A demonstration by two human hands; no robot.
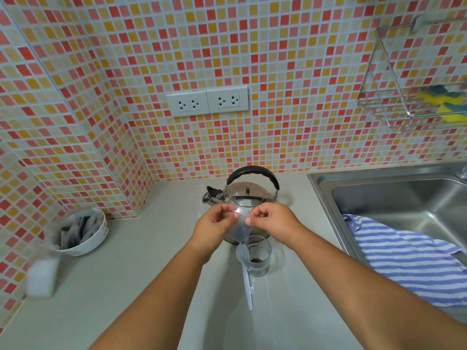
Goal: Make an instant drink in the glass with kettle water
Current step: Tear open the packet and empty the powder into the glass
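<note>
While both hands are raised over the counter (151,274), they pinch a small see-through sachet (238,227) between them: the left hand (214,223) nips its upper left edge between thumb and fingertips with the other fingers curled in, and the right hand (273,221) nips the upper right edge the same way. Hanging from that grip, the sachet tapers down to a corner just above the rim of the glass (257,256). That glass stands upright on the counter in front of the kettle (242,195), with a little brown powder lying at its bottom. Whether powder is falling from the sachet cannot be told. A white plastic spoon (247,286) lies flat on the counter, its bowl just beside the left of the glass and its handle pointing toward the person. Behind the hands the steel kettle sits with its black handle arched over the lid and its spout turned left.

Off to the left a white bowl (88,238) holds several sachets, near the tiled corner. At the right a steel sink (404,198) is set into the counter, and a blue-and-white striped cloth (409,261) is draped over its near edge. Two white wall sockets (207,102) sit side by side on the tiles above the kettle, and a wire rack (389,97) at the upper right holds yellow and green sponges (447,104)
</note>
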